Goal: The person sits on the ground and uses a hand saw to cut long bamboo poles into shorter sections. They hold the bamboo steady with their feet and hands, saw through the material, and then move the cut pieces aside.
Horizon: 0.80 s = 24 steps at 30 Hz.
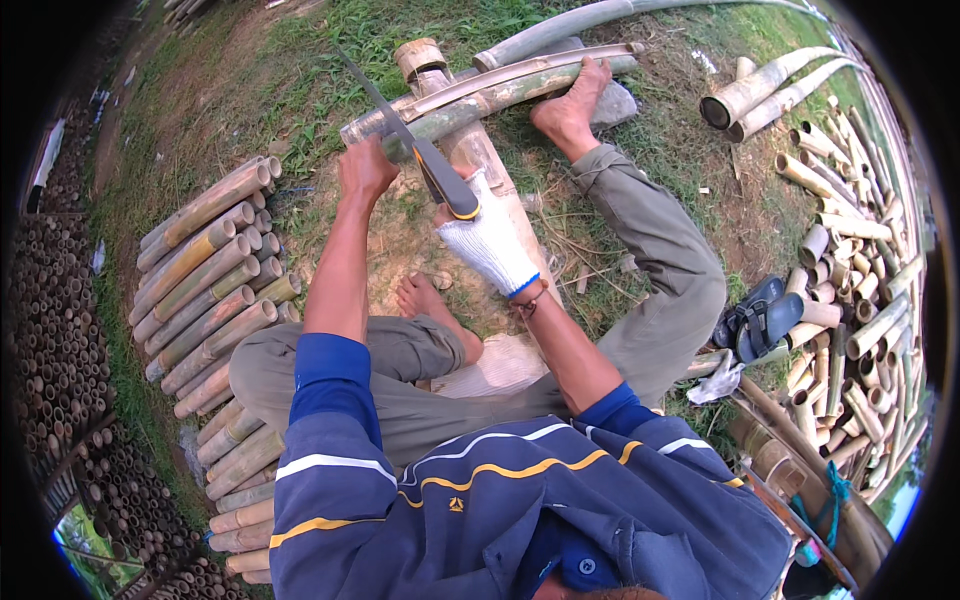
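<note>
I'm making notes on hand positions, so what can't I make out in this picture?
Head view: most fingers of the right hand, hidden by the saw handle.
Head view: the left hand's fingertips, hidden behind the hand itself.
Head view: teeth on the saw blade, too small.
Head view: the far-left bamboo stack's outer side, cut off by the dark rim.

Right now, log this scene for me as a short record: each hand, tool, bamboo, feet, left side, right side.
Left hand: bare, at the left end of the bamboo; fingertips hidden
Right hand: in a white knit glove with blue trim, gripping the saw
Tool: long-bladed saw with black-and-orange handle, blade crossing over the bamboo in this view
Bamboo: long, round, greenish-tan pole
Feet: bare right foot on the pole; bare left foot on the ground
Left side: stacked cut bamboo tubes
Right side: loose bamboo pile, dark sandals
</note>
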Available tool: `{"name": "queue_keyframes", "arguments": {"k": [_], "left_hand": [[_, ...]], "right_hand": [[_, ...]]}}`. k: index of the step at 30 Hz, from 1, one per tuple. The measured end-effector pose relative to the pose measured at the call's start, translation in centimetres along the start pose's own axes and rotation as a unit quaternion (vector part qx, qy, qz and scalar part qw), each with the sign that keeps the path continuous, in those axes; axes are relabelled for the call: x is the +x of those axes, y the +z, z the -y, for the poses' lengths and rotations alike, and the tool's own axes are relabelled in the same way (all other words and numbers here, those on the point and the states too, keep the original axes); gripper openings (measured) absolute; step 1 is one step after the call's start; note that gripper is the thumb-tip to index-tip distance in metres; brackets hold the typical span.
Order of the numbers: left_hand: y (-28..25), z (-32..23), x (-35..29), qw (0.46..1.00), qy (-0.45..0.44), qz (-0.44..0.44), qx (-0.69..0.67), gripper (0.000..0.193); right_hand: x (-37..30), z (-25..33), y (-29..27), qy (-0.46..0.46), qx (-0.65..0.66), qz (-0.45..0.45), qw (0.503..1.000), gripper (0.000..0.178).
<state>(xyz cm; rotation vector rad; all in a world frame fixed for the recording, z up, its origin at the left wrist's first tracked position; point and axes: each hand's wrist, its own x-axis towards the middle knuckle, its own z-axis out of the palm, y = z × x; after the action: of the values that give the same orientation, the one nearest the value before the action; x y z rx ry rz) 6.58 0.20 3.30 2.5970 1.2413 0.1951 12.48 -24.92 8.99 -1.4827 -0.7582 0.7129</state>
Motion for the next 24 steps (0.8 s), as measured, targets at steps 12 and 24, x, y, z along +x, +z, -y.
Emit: {"name": "queue_keyframes", "arguments": {"k": [12, 24], "left_hand": [[-1.4, 0.9, -0.1, 0.998, 0.0, 0.057, 0.022, 0.038], [-3.3, 0.1, 0.7, 0.996, 0.003, 0.09, 0.026, 0.041]], "right_hand": [[-18.9, 4.2, -7.4, 0.025, -0.151, 0.013, 0.988, 0.063], [-7.3, 0.1, -2.1, 0.0, -0.061, 0.001, 0.998, 0.063]]}}
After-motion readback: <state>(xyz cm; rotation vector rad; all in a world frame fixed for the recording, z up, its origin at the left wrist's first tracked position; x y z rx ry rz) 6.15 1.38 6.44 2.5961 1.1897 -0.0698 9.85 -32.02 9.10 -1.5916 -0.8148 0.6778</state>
